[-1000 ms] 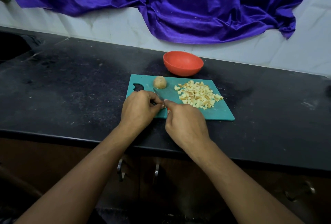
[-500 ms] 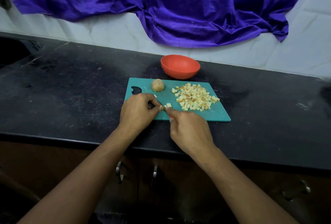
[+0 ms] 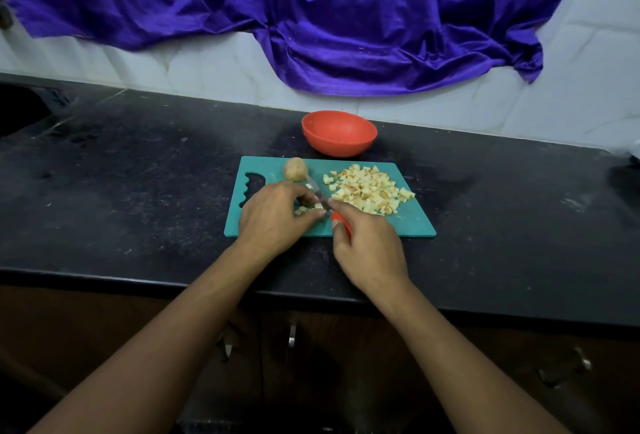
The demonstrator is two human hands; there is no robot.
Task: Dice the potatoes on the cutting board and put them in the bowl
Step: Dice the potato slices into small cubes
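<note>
Purple cloth (image 3: 346, 17) behind orange bowl (image 3: 339, 133) (whole potato (image 3: 295, 169) nr knife (image 3: 320, 196)).

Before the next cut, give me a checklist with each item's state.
1. Knife held in right hand: ok.
2. Left hand steadies the pieces being cut: ok.
3. Left fingertips clear of the blade: cannot tell, they sit very close.
4. Board flat on the counter: ok.
5. Bowl empty and behind the board: ok.
6. Whole potato waits at the board's far edge: ok.
</note>
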